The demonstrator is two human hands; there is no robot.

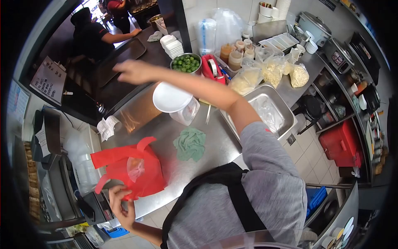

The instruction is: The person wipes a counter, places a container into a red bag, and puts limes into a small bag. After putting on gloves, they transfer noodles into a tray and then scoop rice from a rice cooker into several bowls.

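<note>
Red bag: In the head view I see the red bag (151, 176) near the left corner of the bench (219, 143), by the near edge. Its mouth is wide and its handles flop out, so I can see a clear packet (135, 168) in it.
Left hand: The left hand (121, 207) has bent fingers, partly open, touching the bag's edge. I think it keeps the bag from sliding.
Right hand: The right hand (134, 71) is over the dark ledge (155, 41), with the arm stretched across the bench. I think the arm is up high to clear the white bowl (172, 97). The hand is fuzzy, so I can't tell how open it is, or if it holds anything.
Green cloth: The green cloth (190, 144) lies crumpled between bag and body, maybe kept close for wiping.
Hard to see: The red folds hide the bag's bottom. The arm cuts across part of the metal tray (291, 123). I can't read the paper slips (108, 128). A person (89, 35) past the ledge is dark and partly hidden.
</note>
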